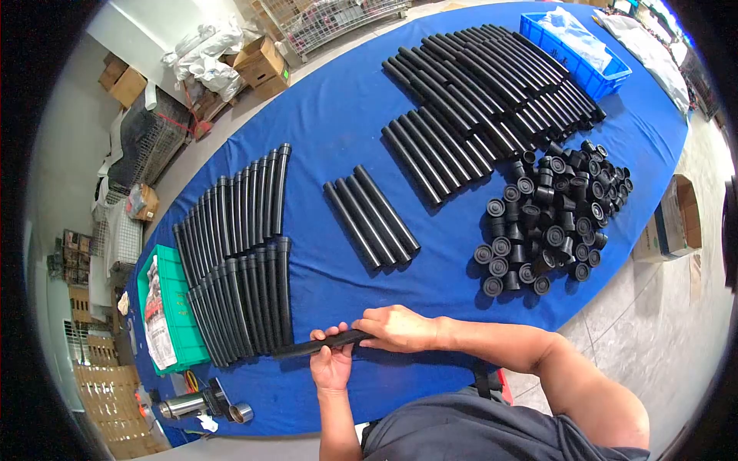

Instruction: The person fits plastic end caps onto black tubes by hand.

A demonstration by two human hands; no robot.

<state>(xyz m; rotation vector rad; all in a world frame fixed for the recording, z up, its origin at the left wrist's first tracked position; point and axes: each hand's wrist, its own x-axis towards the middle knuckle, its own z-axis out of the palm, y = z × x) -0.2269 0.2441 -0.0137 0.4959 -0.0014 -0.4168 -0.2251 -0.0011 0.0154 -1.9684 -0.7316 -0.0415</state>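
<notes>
A black tube (300, 349) lies across both my hands near the table's front edge. My left hand (330, 365) is wrapped round its middle, palm up. At the tube's right end, the fingers of my right hand (396, 329) close over it; whether a rubber cap sits inside that grip is hidden. To the left, two rows of black tubes with wider collars at their far ends (240, 300) lie side by side. Several plain tubes (370, 219) rest ahead of my hands. Off to the right spreads a heap of black rubber caps (553, 215).
A large stack of black tubes (477, 92) covers the far part of the blue cloth (323, 100). Beyond it stands a blue crate (615, 77) holding clear plastic. A green crate (184, 338) sits at the left edge, with a metal cylinder-like device (184, 406) nearer me.
</notes>
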